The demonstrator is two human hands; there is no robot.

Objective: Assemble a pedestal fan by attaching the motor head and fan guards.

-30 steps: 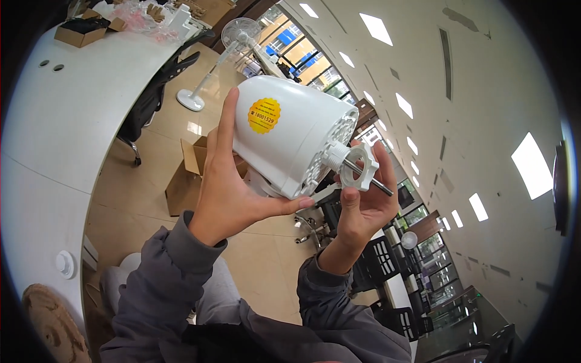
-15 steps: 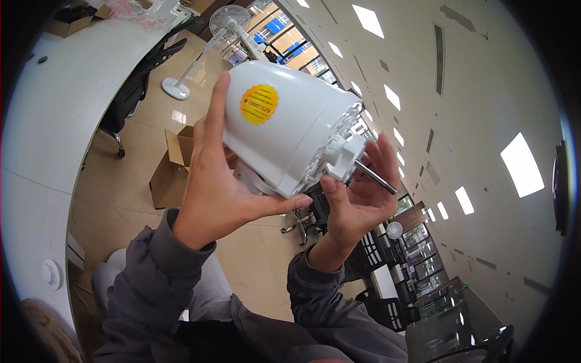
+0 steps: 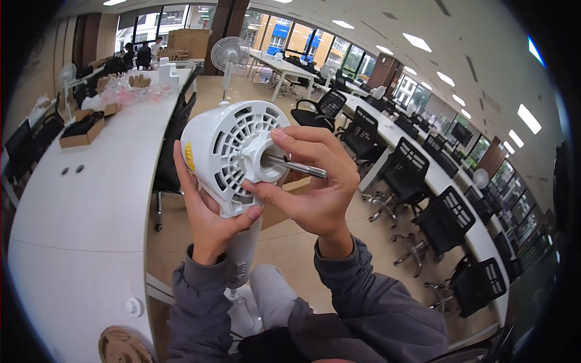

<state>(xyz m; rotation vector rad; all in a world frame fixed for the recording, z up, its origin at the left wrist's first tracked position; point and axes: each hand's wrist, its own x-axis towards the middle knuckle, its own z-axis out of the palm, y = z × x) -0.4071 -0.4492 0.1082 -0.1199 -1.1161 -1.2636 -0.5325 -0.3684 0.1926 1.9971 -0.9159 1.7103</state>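
Observation:
A white fan motor housing [image 3: 200, 130] is held up in front of me, its slotted round face turned toward me. A metal shaft [image 3: 305, 169] sticks out of the raised collar [image 3: 253, 158] at its centre. Around the housing's left side and underside, my left hand [image 3: 212, 227] is closed, thumb along the lower rim. My right hand [image 3: 327, 193] pinches the collar between thumb and fingers, with the shaft passing between them. Beneath the housing stands a white fan column [image 3: 243, 257]. Part of a yellow sticker [image 3: 189, 156] shows at the housing's left.
A long white table [image 3: 91, 212] runs along my left, bearing a small white round knob [image 3: 134, 307], brown moulded packaging [image 3: 124, 345] and an open cardboard box [image 3: 83, 130]. Black office chairs [image 3: 405, 172] line the desks at right. An assembled white fan [image 3: 230, 54] stands ahead.
The housing has turned so its slotted face and shaft now point toward me, and the sticker has swung to the left edge. My right fingers have closed on the collar. The view has levelled.

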